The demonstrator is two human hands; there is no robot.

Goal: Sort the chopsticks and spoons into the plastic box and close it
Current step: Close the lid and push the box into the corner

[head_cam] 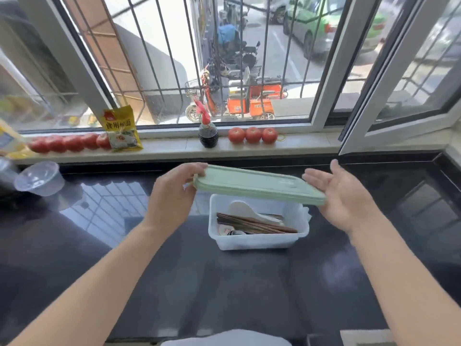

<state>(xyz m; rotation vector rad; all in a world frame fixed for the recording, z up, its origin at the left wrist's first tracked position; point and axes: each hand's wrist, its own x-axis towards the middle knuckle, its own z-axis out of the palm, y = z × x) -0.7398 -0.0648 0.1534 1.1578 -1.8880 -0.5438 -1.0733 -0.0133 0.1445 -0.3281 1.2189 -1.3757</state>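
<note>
Daylight from a barred window fell across a dark, glossy desk, and a pale sill behind it carried a row of tomatoes, a small dark bottle and a yellow food packet. Toward the left edge of the desk a clear plastic cup lay tipped on its side.

Near the middle of the desk stood the white plastic box, open at the top. Inside it lay a bundle of brown chopsticks running lengthwise, with a white spoon beside them and at least one more utensil at the left end, too crowded to make out clearly. A pale green lid hung above the box, tilted slightly, its right end lower.

The left hand pinched the lid's left end with curled fingers. The right hand was released, palm up with straight fingers, supporting the right end from beneath and beside it.

Closing looked to be the step in hand, the sorting seemingly done. To do it well, the lid would need levelling and squaring over the rim, checking that no chopstick tip stood proud, then pressing down evenly at both ends.
</note>
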